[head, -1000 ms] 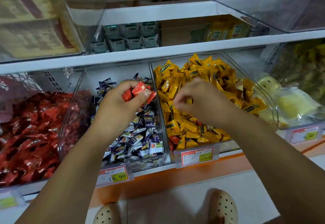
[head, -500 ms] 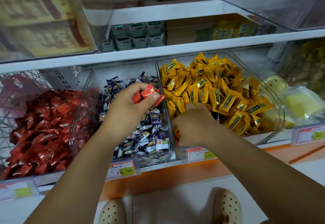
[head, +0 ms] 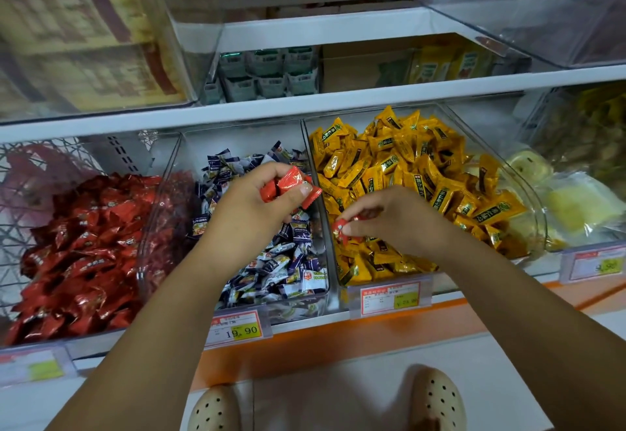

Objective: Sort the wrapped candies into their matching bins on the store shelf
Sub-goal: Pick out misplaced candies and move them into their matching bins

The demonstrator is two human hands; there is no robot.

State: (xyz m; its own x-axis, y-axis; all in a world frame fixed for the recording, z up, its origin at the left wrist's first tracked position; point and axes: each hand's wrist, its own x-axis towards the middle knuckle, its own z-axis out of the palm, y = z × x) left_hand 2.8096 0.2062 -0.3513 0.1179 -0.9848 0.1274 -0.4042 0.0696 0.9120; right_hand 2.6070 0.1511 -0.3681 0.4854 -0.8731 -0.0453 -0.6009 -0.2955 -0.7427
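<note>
- Pinching grip: the right hand (head: 399,224) nips one red candy (head: 339,230) between thumb and fingertips, low over the front of the yellow bin (head: 537,220), a stray among the yellow candies (head: 406,166).
- Left hand (head: 250,213), over the middle bin (head: 237,139), has its grip curled round a small cluster of red strays (head: 288,181), thumb pressed across the top one.
- Progress, as a judgement: the sort looks midway. Red strays are gathered in both hands but not delivered.
- Their match, the red bin (head: 84,337), sits at far left, one bin over from the left hand and well apart from the right.
- Whether more reds lie buried under the yellow heap cannot be told. No red shows among the blue-and-white candies (head: 277,271) beyond what the left hand covers.
- Wrappers are glossy film pillow packs with sawtooth-crimped ends, light and slick, likely to slide against one another in a full grip.
- Yellow packs are plump and oblong with dark labels. Blue-and-white ones look smaller and flatter. The red pile (head: 84,254) is darker than the strays and highly reflective.
- Bins are clear hard plastic with sloped walls. The yellow bin's right wall curves at its front corner.
- Price tags (head: 237,329) sit in clear holders along the front edge, under a white shelf (head: 338,102).
</note>
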